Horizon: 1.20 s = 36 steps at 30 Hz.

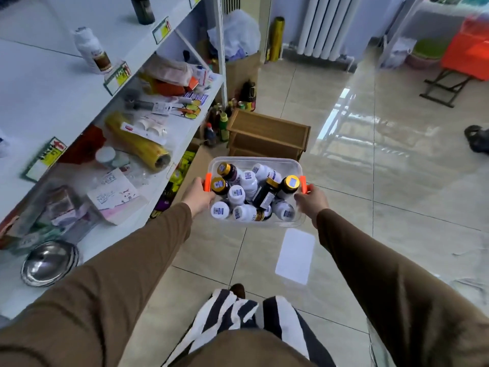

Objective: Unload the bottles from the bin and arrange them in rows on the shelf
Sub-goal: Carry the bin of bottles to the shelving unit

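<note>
I hold a clear plastic bin [267, 162] with orange handles out in front of me, above the tiled floor. My left hand [198, 194] grips its left handle and my right hand [312, 200] grips its right handle. Inside lie several bottles [248, 186], white ones and dark ones with gold caps, piled loosely. The white shelf [53, 83] runs along my left. One white bottle [91, 50] stands on it near the front edge, and a dark bottle [143, 9] stands on the shelf above.
The lower shelf [182, 123] holds a yellow roll [137, 141], packets, papers and a steel bowl [49, 262]. A wooden rack [267, 133] and several sauce bottles [219, 123] sit on the floor ahead. A white sheet [295, 255] lies on the tiles. A folding stool [447, 88] stands far right.
</note>
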### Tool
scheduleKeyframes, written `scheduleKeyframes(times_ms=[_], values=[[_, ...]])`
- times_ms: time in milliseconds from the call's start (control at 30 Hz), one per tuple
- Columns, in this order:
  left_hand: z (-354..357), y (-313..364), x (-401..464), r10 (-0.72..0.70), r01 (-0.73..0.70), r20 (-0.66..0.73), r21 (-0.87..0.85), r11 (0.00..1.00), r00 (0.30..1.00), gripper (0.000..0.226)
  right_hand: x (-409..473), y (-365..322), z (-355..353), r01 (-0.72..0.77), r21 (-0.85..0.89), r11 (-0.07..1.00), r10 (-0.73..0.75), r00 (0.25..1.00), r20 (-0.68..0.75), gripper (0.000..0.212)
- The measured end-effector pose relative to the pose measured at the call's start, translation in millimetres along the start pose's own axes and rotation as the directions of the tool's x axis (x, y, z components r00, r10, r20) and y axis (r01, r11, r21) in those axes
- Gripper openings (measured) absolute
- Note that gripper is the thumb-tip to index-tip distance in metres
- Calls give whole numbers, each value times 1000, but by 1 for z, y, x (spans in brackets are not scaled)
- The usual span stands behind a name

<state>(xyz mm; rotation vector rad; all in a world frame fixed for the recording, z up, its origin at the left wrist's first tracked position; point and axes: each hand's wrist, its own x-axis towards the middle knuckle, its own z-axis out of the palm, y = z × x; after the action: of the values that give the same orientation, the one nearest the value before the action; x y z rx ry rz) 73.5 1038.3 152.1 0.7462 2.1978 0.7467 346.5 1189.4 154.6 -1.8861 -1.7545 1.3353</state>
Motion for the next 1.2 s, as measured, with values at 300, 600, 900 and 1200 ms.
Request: scheduleKeyframes(times_ms=[300,600,900,1200], values=[[37,96,148,4,-6,68,29,1000,998,29,152,-43,-36,-64,12,998,64,998,-8,9],[71,165,283,-59,57,74,23,998,995,26,305,-88,-48,-125,50,991,124,992,21,9],[91,203,436,-77,66,142,85,994,987,28,443,-117,-15,-258,54,965,258,966,9,7],[127,211,565,-115,86,225,134,987,968,29,563,-117,24,-350,34,936,350,937,1,15]])
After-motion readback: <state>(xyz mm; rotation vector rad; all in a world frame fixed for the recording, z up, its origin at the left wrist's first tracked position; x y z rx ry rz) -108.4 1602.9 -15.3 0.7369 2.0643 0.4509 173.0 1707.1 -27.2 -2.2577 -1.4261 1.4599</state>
